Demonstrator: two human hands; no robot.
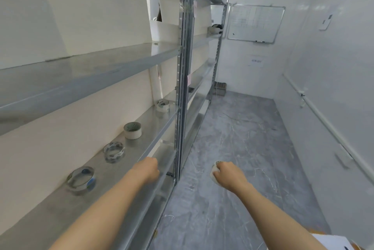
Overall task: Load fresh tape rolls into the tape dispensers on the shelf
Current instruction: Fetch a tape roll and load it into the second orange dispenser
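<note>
A person is standing in a narrow white room beside a metal shelf (113, 171) that is running away at 11 o'clock. Both bare forearms are reaching forward.

The right hand (227, 177) is hovering over the grey floor (242, 138) at 1 o'clock, its grip curling closed around a small pale tape roll (215, 171), most of which is hidden by the fingers.

The left hand (147, 169) is resting at the front lip of the shelf at 12 o'clock, fingers folded under; whether that grip is holding anything cannot be told.

Four rolls are sitting on the shelf in a line, well apart from each other: a clear roll (81, 178) nearest at 10 o'clock, a second clear roll (114, 151) beyond it, a white roll (132, 130) standing further along, and another roll (163, 105) near the upright post (181, 88).

No dispenser is plainly showing here; small dark objects on the far shelves are too blurred to identify. Judging from this, loading is looking barely begun: one roll is in hand, none seated, and four are waiting.
</note>
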